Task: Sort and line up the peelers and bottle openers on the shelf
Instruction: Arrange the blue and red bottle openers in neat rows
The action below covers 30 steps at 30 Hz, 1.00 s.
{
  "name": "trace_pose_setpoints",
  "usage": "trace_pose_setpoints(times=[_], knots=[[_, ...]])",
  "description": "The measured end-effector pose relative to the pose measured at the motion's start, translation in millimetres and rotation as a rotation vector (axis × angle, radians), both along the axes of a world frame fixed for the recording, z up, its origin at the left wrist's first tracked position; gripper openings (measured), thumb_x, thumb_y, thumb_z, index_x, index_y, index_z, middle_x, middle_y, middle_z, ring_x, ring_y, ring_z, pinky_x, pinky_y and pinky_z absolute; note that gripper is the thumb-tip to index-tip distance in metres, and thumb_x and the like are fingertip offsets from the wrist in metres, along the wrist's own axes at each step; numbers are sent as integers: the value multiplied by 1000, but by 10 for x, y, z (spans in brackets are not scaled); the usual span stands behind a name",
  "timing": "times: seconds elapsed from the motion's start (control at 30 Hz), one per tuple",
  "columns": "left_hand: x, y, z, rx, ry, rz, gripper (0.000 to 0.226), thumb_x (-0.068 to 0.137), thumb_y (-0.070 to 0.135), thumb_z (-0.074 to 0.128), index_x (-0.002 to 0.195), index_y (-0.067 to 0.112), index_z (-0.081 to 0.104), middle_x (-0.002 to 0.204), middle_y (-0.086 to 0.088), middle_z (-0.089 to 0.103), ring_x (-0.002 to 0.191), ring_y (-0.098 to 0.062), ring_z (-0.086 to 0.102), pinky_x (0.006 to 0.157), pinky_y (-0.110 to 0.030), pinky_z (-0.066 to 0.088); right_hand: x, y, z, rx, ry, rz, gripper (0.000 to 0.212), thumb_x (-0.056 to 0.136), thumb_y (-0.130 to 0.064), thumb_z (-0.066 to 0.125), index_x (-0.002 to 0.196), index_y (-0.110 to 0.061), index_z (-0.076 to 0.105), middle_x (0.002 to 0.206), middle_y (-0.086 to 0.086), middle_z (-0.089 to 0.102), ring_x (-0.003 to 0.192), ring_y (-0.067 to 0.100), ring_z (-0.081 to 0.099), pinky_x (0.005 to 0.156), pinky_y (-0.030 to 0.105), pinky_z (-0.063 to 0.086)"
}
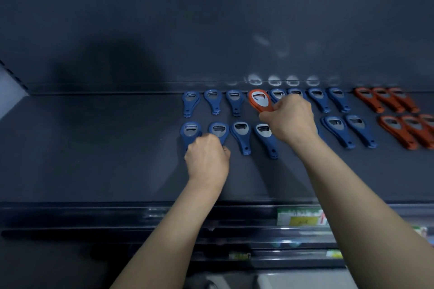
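Along the front edge of the shelf [94, 148] runs a glossy dark rail with a green and yellow price label [301, 217] slotted into it. Both bare forearms reach over this edge onto the smooth, matte dark shelf. The left hand [206, 159] lies knuckles up with its fingers curled down over the handles of the two leftmost blue openers [242, 135] in the front row. It hides those handles, so it cannot be told whether it grips one or only rests on them. The blue openers lie flat in two rows, front and back. Each is a plastic teardrop with a rounded head, a shiny metal plate with a slot set into it, and a narrow handle pointing toward the front edge. Farther in, the right hand [290, 119] pinches the handle of a single orange opener [260, 101]. Its head is tilted up among the blue ones in the back row, showing a pale face. Toward the right end of the shelf, more orange openers [394, 128] of the same shape lie in two rows. Behind them the glossy back wall [211, 19] faintly reflects the metal heads.
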<state>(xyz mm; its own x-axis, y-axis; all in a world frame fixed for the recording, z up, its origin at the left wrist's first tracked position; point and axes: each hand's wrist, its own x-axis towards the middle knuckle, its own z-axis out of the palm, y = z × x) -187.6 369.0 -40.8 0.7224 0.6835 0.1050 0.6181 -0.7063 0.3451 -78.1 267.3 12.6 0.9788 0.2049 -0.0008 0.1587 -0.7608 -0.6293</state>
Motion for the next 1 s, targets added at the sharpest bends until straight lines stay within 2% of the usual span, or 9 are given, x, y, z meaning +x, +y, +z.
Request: trace_pose_setpoints(times=[0.13,0.3,0.4,0.5,0.63,0.73,0.83,0.93,1.0], knots=[[-3,13,16,13,18,-28,31,89,31,58,70,10,46,85,-11,64,86,-32,63,57,-31,36,-26,-85,1,1,-13,-41,37,74,-14,66,54,-9,34,51,4,35,46,18,30,41,25,21],[30,-86,84,163,-74,-112,40,91,44,54,99,4,56,98,-14,61,91,-30,60,59,-31,33,16,-262,17,-17,5,-126,21,74,-16,66,63,-5,51,53,6,41,46,18,37,40,23,23],[181,-232,123,38,-69,-172,43,89,49,55,80,7,53,91,-13,62,88,-33,60,59,-32,33,64,-411,11,-5,13,-154,18,74,-15,67,69,-2,56,54,7,45,47,20,39,41,22,26],[278,-327,95,-70,38,-174,51,87,45,60,59,11,35,65,-5,50,82,-32,61,57,-31,36,133,-562,-15,19,10,-142,15,74,-12,65,71,1,59,55,9,45,49,24,39,45,22,32],[302,-387,18,-73,46,-101,47,87,31,63,54,12,34,54,0,39,53,-19,48,41,-26,29,242,-719,-29,21,6,-113,19,73,-12,64,63,-5,50,52,7,39,50,23,35,45,24,28],[296,-455,13,-80,32,-23,45,85,25,63,53,11,35,54,-1,41,45,-12,35,37,-24,21,328,-834,-16,21,10,-61,18,73,-15,66,71,2,61,60,11,52,57,27,48,44,23,32],[293,-537,45,-75,20,44,39,86,24,62,59,9,39,60,-4,46,50,-14,40,40,-24,26,417,-983,-6,35,14,-36,19,74,-16,65,65,-1,57,59,9,50,53,25,46,45,24,34],[326,-705,97,92,-52,67,25,90,28,57,86,3,52,92,-14,57,77,-26,53,56,-29,33,521,-1173,-3,53,10,-1,28,74,-16,66,58,-6,45,53,6,42,48,23,40,44,23,32],[390,-841,116,100,-100,47,30,91,33,55,84,4,52,90,-14,57,79,-28,54,54,-27,30,580,-1312,7,35,-1,23,23,75,-19,65,62,-5,51,56,7,46,56,27,47,43,23,32]])
